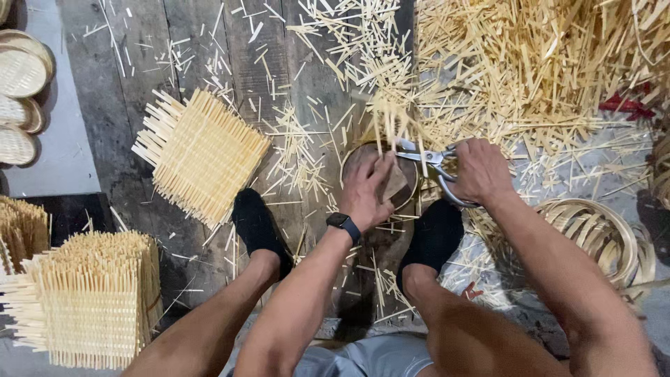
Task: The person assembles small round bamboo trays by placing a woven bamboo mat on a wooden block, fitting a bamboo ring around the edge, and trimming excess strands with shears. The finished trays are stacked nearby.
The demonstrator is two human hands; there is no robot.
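Far to my left lies a stack of square woven mats (91, 307) on the plank floor (132, 91), with one loose mat (199, 153) beyond my left foot (258, 227). My left hand (368, 190) presses flat on a round woven piece (401, 183), its grip closed over the piece and pinning it between my feet. I should keep that palm firm and turn the piece a little at a time, fingers well back from the edge. My right hand (480, 171) has its grip wrapped through the handles of the scissors (427, 159), blades at the rim where the strip ends stick out. I judge short bites close to the rim will trim cleanest. Offcuts (530, 63) pile up to the right.
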